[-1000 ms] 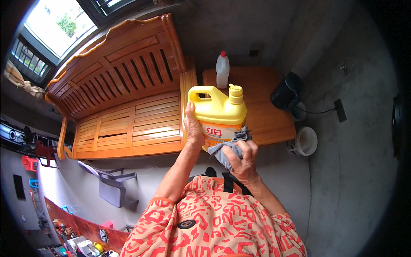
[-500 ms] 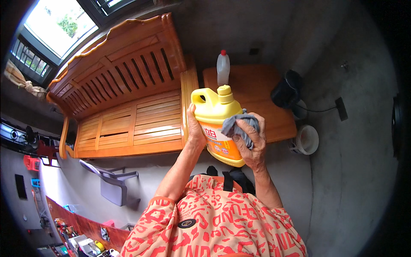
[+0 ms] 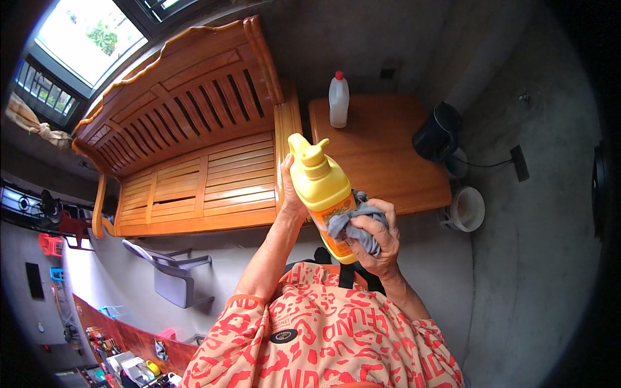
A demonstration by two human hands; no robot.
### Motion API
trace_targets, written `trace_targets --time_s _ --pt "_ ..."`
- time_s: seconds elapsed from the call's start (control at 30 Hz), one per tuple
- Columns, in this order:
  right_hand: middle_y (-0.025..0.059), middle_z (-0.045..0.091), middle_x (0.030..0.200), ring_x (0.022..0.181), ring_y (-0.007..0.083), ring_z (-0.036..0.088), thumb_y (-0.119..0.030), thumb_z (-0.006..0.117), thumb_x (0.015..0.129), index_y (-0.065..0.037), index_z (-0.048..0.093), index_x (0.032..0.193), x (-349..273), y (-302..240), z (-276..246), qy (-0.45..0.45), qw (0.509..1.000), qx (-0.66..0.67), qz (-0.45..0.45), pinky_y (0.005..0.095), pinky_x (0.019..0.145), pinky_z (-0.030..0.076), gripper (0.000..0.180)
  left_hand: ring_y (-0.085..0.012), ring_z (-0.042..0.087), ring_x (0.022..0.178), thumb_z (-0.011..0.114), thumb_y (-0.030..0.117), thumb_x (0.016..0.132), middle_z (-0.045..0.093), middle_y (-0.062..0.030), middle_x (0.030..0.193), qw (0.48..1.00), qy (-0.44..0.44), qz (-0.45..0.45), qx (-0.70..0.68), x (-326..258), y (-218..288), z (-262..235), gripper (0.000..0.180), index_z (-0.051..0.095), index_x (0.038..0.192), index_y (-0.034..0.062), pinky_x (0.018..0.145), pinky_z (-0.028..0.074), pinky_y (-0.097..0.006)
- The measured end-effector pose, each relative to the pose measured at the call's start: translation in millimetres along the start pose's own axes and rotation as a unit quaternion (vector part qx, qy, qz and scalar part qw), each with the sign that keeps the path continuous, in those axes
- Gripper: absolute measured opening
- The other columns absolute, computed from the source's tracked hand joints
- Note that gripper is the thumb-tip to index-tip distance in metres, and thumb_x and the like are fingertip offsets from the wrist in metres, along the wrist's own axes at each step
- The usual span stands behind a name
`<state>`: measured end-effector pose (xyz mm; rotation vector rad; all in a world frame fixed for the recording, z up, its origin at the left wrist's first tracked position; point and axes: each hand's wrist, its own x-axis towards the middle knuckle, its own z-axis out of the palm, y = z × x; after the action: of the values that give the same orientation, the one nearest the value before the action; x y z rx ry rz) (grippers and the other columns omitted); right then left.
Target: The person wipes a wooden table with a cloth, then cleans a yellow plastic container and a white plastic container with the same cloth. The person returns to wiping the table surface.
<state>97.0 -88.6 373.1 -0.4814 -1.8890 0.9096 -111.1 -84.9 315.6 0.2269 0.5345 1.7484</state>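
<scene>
Daylight enters at upper left through a window (image 3: pixel 90 39), its panes overexposed; glare whitens the floor (image 3: pixel 83 275) at left. The slatted settee (image 3: pixel 239 165) carries glossy highlights, the yellow jug (image 3: pixel 321 186) is brightly lit, and the right-hand wall (image 3: pixel 550 168) lies dim. Fisheye distortion bends edges toward a black rim.

The left grip (image 3: pixel 293 198) holds a tilted yellow jug (image 3: pixel 321 185), the right grip (image 3: pixel 381 247) a grey cloth (image 3: pixel 354 226) against it.
</scene>
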Motion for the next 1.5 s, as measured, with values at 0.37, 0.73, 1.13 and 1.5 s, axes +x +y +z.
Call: trace_targets --time_s 0.37,0.73,1.13,1.5 --pt "0.0108 0.053 0.103 0.097 0.0248 0.056 -0.007 0.070 0.077 -0.007 0.062 0.103 36.7 8.8 14.8 -0.006 0.986 0.152 0.068 0.0328 0.087 0.044 0.027 -0.0223 0.061 0.090 0.054 0.059 0.086 0.061 -0.0126 0.100 0.995 0.045 -0.025 -0.087 -24.6 -4.4 26.5 0.061 0.053 0.110 0.0039 0.079 0.053 -0.035" --pt "0.0112 0.054 0.102 0.096 0.0260 0.056 -0.006 0.076 0.068 -0.009 0.069 0.100 43.7 -2.5 12.5 -0.110 0.988 0.104 -0.006 0.0340 0.085 0.045 0.033 -0.0221 0.057 0.098 0.050 0.047 0.092 0.057 -0.0143 0.107 0.987 -0.021 -0.088 -0.132 -37.3 2.9 29.8 0.052 0.051 0.117 0.0007 0.087 0.049 -0.034" --pt "0.0072 0.053 0.091 0.087 0.0232 0.057 -0.006 0.076 0.069 -0.009 0.066 0.088 79.9 19.6 6.2 -0.060 0.993 -0.021 0.097 0.0343 0.075 0.048 0.022 -0.0208 0.066 0.085 0.061 0.044 0.088 0.065 -0.0115 0.099 0.987 -0.113 -0.115 -0.021 -14.8 -27.0 -14.3 0.044 0.059 0.109 0.0056 0.075 0.057 -0.035" --pt "0.0097 0.054 0.094 0.089 0.0249 0.059 -0.005 0.074 0.071 -0.007 0.065 0.092 57.5 1.3 -17.8 -0.147 0.979 0.077 0.121 0.0341 0.077 0.047 0.023 -0.0220 0.066 0.085 0.060 0.046 0.086 0.065 -0.0126 0.098 0.985 -0.053 -0.159 -0.031 -32.5 -21.2 18.8 0.046 0.059 0.108 0.0046 0.074 0.057 -0.035"
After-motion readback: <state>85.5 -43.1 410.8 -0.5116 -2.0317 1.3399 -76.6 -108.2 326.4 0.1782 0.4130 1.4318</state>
